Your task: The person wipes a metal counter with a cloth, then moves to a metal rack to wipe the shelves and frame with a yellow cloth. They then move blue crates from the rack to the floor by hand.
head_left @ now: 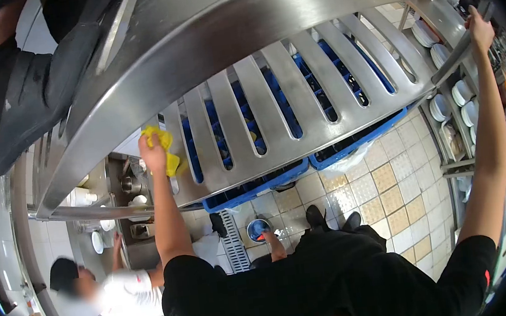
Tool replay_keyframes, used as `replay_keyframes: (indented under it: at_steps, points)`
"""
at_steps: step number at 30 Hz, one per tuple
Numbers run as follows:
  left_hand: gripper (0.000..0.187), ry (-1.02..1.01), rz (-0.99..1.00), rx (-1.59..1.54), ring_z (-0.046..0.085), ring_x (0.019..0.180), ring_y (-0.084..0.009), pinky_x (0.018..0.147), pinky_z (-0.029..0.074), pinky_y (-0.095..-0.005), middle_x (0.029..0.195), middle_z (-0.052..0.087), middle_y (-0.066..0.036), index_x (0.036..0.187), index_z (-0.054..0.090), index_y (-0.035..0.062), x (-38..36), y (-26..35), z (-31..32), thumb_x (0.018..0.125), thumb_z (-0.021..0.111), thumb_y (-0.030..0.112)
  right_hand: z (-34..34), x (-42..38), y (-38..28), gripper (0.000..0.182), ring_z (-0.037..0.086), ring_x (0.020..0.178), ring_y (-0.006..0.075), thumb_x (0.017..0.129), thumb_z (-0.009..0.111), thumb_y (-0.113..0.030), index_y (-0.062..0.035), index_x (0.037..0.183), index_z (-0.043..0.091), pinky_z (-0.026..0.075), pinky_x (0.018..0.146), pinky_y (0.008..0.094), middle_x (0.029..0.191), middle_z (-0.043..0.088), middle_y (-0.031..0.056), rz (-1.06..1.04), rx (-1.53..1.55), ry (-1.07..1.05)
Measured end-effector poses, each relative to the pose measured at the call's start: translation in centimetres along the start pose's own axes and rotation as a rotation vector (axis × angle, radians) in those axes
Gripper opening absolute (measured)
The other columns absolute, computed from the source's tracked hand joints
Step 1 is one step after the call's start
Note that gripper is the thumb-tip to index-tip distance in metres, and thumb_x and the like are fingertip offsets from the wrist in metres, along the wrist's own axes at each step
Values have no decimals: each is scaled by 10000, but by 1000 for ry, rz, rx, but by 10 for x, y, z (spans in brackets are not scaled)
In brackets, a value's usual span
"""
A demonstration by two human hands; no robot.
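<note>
My left hand (153, 155) is closed on a yellow cloth (170, 157), pressed against the left part of a slatted stainless steel shelf (225, 124). The cloth is crumpled, and part of it hangs down over a slat. Far to the right, my right hand (481, 32) is wrapped round a metal rail (461, 53) at the shelf's right end. Below the slats, blue crates (359, 140) with dividers show through the gaps.
A person in a white shirt (129, 297) stands lower left beside a counter with cups. Another person's black shoe (42, 87) is at upper left. Stacked white plates (462, 93) fill the right racks. On the tiled floor (387, 205) are a drain grate (234, 246) and a metal bucket (259, 230).
</note>
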State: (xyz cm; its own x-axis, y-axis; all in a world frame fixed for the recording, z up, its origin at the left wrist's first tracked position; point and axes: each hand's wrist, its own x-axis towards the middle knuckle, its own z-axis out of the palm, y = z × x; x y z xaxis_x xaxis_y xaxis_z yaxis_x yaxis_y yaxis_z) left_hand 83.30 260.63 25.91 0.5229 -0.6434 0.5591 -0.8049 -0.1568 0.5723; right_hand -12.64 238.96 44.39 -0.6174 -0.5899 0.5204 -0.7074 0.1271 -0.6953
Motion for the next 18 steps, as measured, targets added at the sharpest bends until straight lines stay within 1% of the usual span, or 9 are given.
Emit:
replay_keyframes:
  at_steps: [1, 4, 7, 8, 9, 11, 14, 15, 18]
  points:
    - [330, -71, 204, 214, 589, 1009, -401, 910, 468, -458, 1100, 615, -235, 1112, 639, 6, -6, 4, 15, 935, 625, 284, 1, 0, 2, 489, 646, 733, 180, 840, 613, -521, -59, 707, 701, 468, 751, 324, 668, 668, 50, 2, 28, -7]
    - [399, -202, 323, 567, 572, 1063, -440, 955, 460, -488, 1178, 593, -238, 1165, 628, 14, -17, 10, 59, 940, 581, 339, -2, 0, 2, 484, 645, 714, 175, 845, 615, -508, -52, 702, 696, 469, 735, 323, 663, 667, 49, -35, 0, -27]
    - [443, -260, 146, 581, 560, 1106, -448, 973, 457, -494, 1242, 572, -251, 1212, 616, 44, 21, 5, 89, 936, 551, 385, 3, 10, 20, 490, 642, 692, 168, 850, 619, -499, -43, 685, 690, 468, 721, 317, 652, 663, 49, -224, -55, -1]
    - [447, -281, 99, 582, 562, 1112, -447, 969, 459, -493, 1252, 570, -255, 1219, 614, 48, 33, 6, 97, 936, 548, 388, 4, 8, 18, 483, 642, 688, 170, 851, 626, -493, -42, 691, 689, 468, 721, 314, 650, 660, 48, -146, 6, -4]
    - [419, -237, 126, 486, 574, 1091, -444, 941, 467, -497, 1202, 587, -256, 1182, 613, 34, 43, 13, 105, 930, 565, 366, 5, 6, 16, 475, 643, 685, 171, 851, 632, -487, -42, 696, 688, 468, 720, 310, 648, 658, 48, -69, 68, -3]
    - [369, -151, 182, 284, 596, 1050, -439, 884, 485, -504, 1103, 620, -259, 1109, 611, 6, 58, 33, 121, 918, 600, 321, -1, -7, -2, 459, 646, 684, 175, 844, 640, -477, -36, 723, 680, 477, 697, 322, 651, 658, 56, -33, 117, 33]
    - [336, -366, 412, 350, 602, 1057, -416, 880, 482, -502, 1090, 632, -239, 1090, 610, 13, 46, 43, 159, 917, 607, 302, -3, -15, -10, 452, 649, 660, 173, 819, 648, -474, -36, 708, 668, 486, 678, 321, 648, 657, 60, 21, 118, 68]
    - [319, -372, 319, 313, 616, 1026, -415, 874, 488, -502, 1086, 640, -239, 1058, 614, 28, 32, 68, 154, 911, 614, 311, -4, -19, -17, 456, 649, 657, 172, 817, 648, -476, -34, 704, 668, 487, 677, 322, 642, 656, 60, 20, 128, 58]
    - [312, -278, 256, 366, 625, 1000, -424, 864, 497, -499, 1061, 654, -242, 1039, 625, 42, 68, 26, 198, 899, 627, 321, -8, -22, -19, 469, 652, 656, 167, 807, 655, -482, -28, 692, 668, 489, 673, 323, 628, 652, 65, -31, 112, 20]
